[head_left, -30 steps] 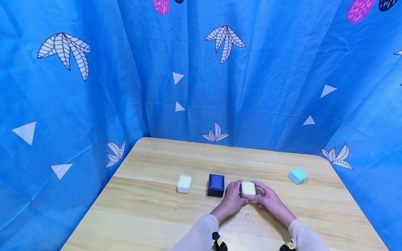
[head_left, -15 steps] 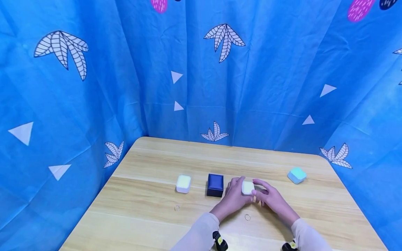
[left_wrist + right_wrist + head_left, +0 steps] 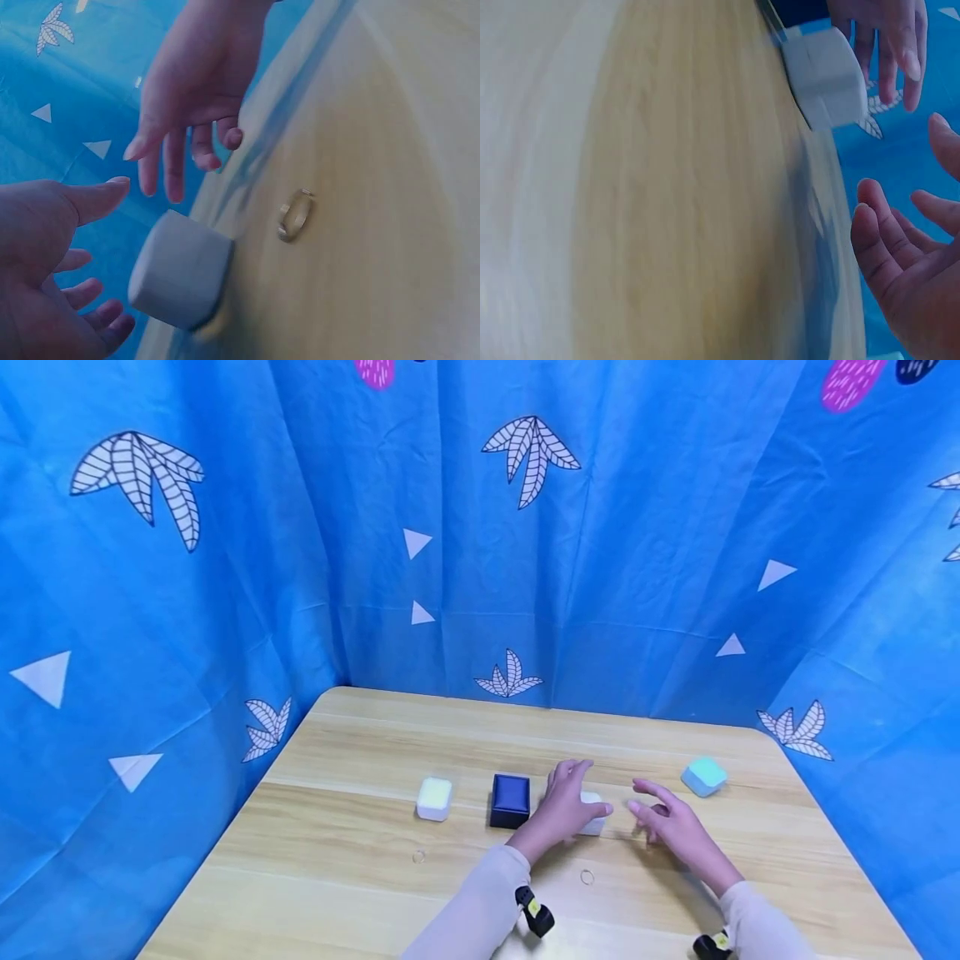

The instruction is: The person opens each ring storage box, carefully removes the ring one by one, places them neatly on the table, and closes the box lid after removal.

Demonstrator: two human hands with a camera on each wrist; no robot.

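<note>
A small white box with rounded corners (image 3: 591,824) stands on the table, partly covered by my left hand (image 3: 564,806) in the head view. That hand hovers over its left side with thumb and fingers spread, holding nothing. To the right of the box, apart from it, my right hand (image 3: 675,827) is raised with loosely bent fingers and nothing in them. The left wrist view shows the white box (image 3: 184,270) between both hands, its lid down. A gold-coloured ring (image 3: 298,215) lies on the wood in front of it.
Left of my left hand stands a navy blue box (image 3: 510,800), and farther left another white box (image 3: 434,799). A second ring (image 3: 419,856) lies in front of that one. A turquoise box (image 3: 704,776) sits at the back right. Blue curtains (image 3: 525,568) surround the table (image 3: 315,860).
Both hands have let go of the white box and lifted off it. My right hand has moved away to the right, while the left has risen over the box with fingers spread.
</note>
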